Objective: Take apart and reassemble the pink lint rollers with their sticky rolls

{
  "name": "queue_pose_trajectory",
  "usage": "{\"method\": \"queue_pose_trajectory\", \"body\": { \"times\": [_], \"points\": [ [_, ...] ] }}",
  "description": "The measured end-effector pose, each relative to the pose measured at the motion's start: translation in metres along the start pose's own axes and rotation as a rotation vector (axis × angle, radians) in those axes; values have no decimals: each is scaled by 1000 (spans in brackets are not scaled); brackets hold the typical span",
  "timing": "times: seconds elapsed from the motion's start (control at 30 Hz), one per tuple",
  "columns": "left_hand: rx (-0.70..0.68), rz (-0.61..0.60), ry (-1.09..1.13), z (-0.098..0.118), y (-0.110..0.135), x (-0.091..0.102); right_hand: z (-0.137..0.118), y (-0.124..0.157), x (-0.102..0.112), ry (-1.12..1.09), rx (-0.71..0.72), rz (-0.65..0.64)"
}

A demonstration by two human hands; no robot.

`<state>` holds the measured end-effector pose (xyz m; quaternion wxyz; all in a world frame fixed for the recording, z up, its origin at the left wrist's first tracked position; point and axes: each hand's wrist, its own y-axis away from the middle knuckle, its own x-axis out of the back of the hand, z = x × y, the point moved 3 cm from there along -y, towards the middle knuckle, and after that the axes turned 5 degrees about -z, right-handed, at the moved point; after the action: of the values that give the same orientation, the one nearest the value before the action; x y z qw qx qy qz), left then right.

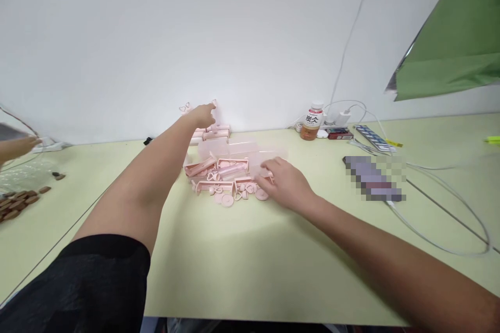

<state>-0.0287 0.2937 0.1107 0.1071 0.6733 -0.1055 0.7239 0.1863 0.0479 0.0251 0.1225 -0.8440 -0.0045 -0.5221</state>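
Note:
My left hand [202, 114] reaches far back to the wall, fingers closed on a small pink plastic piece [214, 106] above a stack of pink parts [213, 132]. My right hand [285, 182] rests on the pale green table [242, 260] with fingers curled over the right edge of a pile of pink plastic parts [228, 179]: frames, rollers and small round discs. Translucent pink panels [242, 150] lie behind the pile. Whether the right hand holds a piece is hidden under the fingers.
A bottle with an orange drink [311, 124] stands by the wall, next to chargers and a power strip [373, 137]. A blurred phone [373, 179] and white cables [441, 192] lie at right. Brown pieces [17, 204] and another person's hand [17, 145] are at far left. A green sheet [453, 47] hangs upper right.

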Motion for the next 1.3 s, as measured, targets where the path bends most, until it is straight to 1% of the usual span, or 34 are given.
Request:
{"method": "queue_pose_trajectory", "body": {
  "times": [0.07,0.13,0.2,0.3,0.37,0.4,0.47,0.57,0.63,0.67,0.73,0.83,1.0,1.2,1.3],
  "points": [
    [3,-16,-11,2,-1,-1,-7,-25,4,156,-69,-66],
    [3,-16,-20,3,-3,-3,-14,-48,1,235,-136,-182],
    [2,-9,-24,5,-3,-3,-19,-66,-3,276,-161,-258],
    [2,9,-18,5,-1,-2,-22,-78,-6,297,-136,-306],
    [-5,25,-4,4,1,-2,-21,-78,2,306,-112,-324],
    [-9,35,5,3,2,-2,-18,-76,9,309,-101,-329],
    [-17,63,25,0,4,-2,-7,-73,30,309,-77,-338],
    [-28,107,56,-3,5,-2,26,-78,63,292,-74,-318],
    [-32,123,76,-4,4,-3,55,-88,76,229,-81,-315],
    [-31,127,85,-4,3,-4,70,-95,78,203,-72,-316],
    [-26,135,103,-4,1,-4,93,-108,75,129,-46,-328],
    [-19,156,125,-5,-1,-5,110,-123,61,10,-6,-309],
    [-12,185,153,-8,-4,-4,109,-134,44,-61,24,-308],
    [30,150,308,-8,-13,-11,108,-142,36,-97,61,-342],
    [49,152,321,-6,-17,-15,108,-143,34,-97,73,-350]
  ]
}}
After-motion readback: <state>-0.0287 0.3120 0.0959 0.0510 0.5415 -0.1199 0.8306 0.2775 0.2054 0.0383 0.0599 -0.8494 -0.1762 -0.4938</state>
